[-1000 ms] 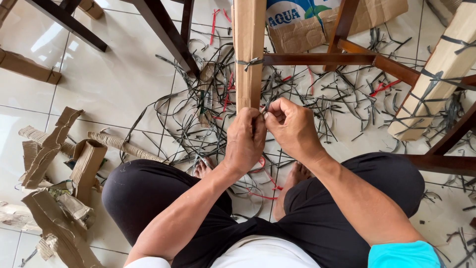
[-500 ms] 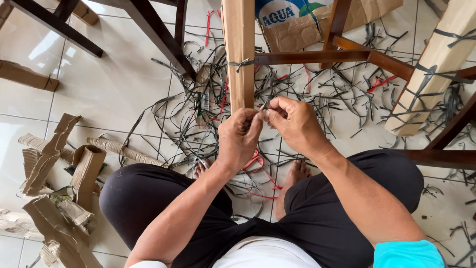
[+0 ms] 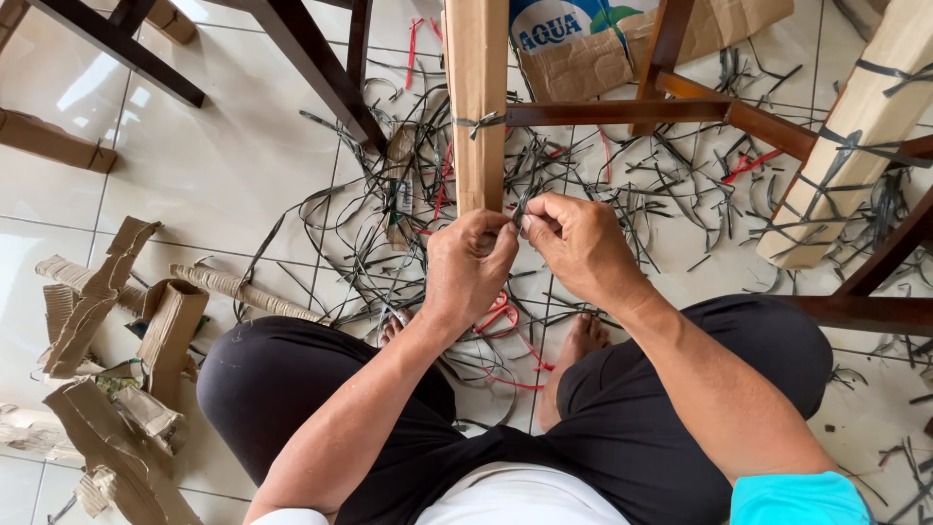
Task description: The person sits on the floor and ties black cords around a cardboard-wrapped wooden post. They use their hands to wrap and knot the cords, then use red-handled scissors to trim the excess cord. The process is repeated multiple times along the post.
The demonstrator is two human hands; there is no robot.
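- Our left hand (image 3: 468, 267) braces the cardboard-wrapped leg (image 3: 477, 107) from below.
- Our right hand (image 3: 573, 243) – its grip pinching the dark strap (image 3: 520, 209) beside it – holds the strap taut.

Both forearms reaching forward and converging, left hand (image 3: 469, 267) curled in a loose fist with knuckles up, right hand (image 3: 575, 245) just beside it, thumb and forefinger pinched together, fingertips of the two hands nearly touching, wrists bent slightly inward, bare arms
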